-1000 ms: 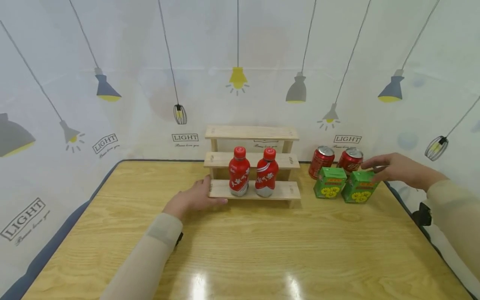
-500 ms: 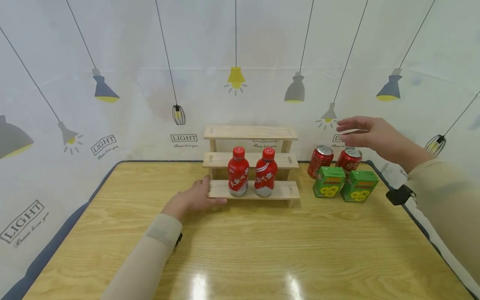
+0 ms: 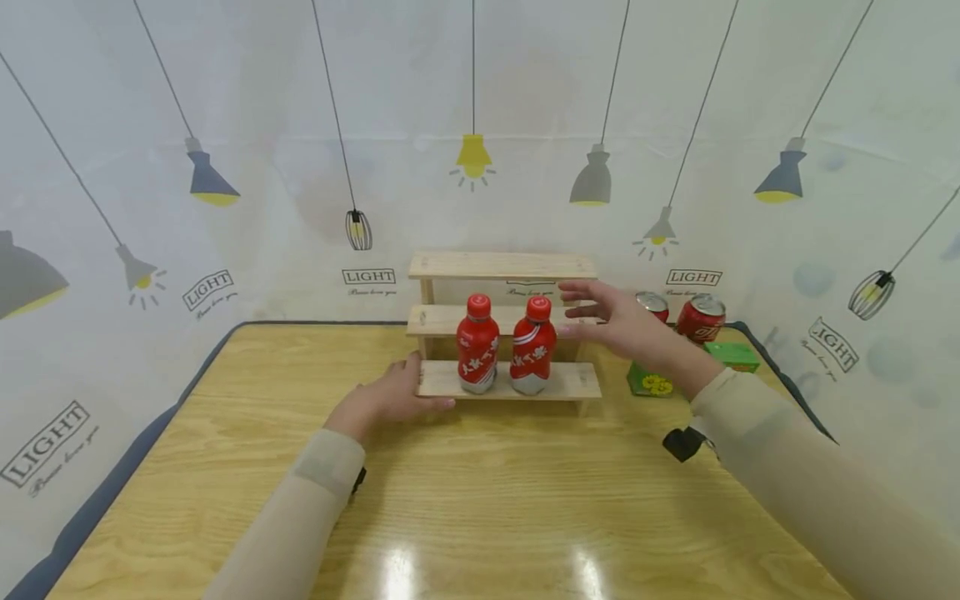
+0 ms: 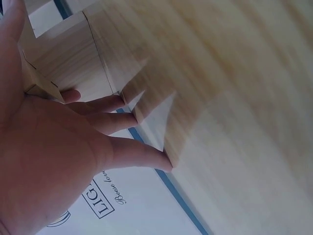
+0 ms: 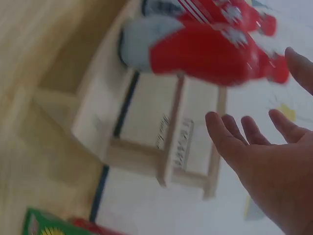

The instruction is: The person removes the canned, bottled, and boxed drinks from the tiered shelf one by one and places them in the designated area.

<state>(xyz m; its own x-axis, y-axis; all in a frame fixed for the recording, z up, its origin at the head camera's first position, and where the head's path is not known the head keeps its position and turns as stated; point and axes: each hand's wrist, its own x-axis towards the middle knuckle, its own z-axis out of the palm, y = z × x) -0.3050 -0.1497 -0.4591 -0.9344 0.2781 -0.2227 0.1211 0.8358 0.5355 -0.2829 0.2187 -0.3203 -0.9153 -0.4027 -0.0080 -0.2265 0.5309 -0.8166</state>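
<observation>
A three-step wooden display rack stands at the back of the table. Two red plastic bottles with red caps share its lowest step: the left bottle and the right bottle, both upright. My left hand rests at the left end of that step, thumb along the front edge. In the left wrist view its fingers are extended, with fingertips on the tabletop. My right hand is beside the right bottle's upper part, holding nothing. In the right wrist view, thumb and fingers are spread apart near the cap.
Right of the rack stand two red soda cans, the left can and the right can. Before them are two green drink cartons, the left carton and the right carton, partly hidden by my right arm. A lamp-print curtain hangs behind.
My right hand has lifted off the right green carton and moved left over the cans to the right bottle. The left hand, bottles and rack have stayed in place.
</observation>
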